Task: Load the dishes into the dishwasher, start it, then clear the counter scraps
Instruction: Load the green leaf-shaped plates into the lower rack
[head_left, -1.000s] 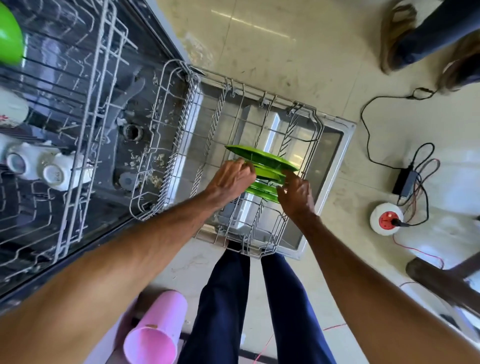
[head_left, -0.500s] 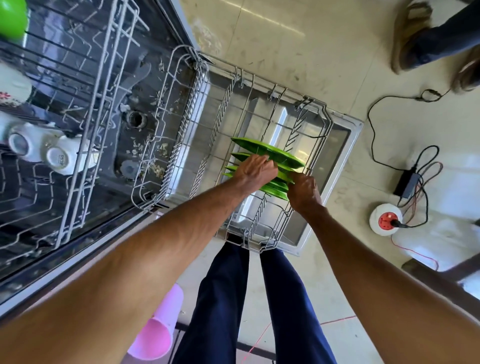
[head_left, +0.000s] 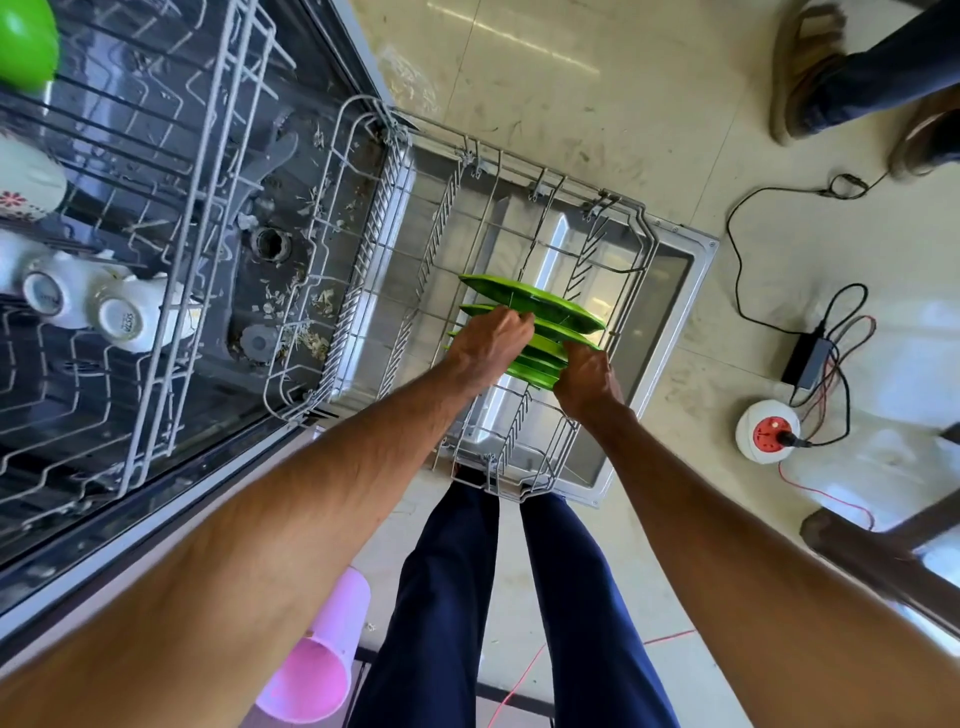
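Gripping upright green plates (head_left: 543, 305) in the lower rack (head_left: 395, 218), left hand (head_left: 491, 340) curled over rims, right hand (head_left: 587, 376) clasping edges.

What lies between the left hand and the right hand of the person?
Head view: the green plates, standing on edge, lie between the left hand and the right hand.

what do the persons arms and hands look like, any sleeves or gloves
The left forearm and right forearm are bare, no sleeves in view. The left hand and right hand wear no gloves; no watch, bracelet or ring shows.
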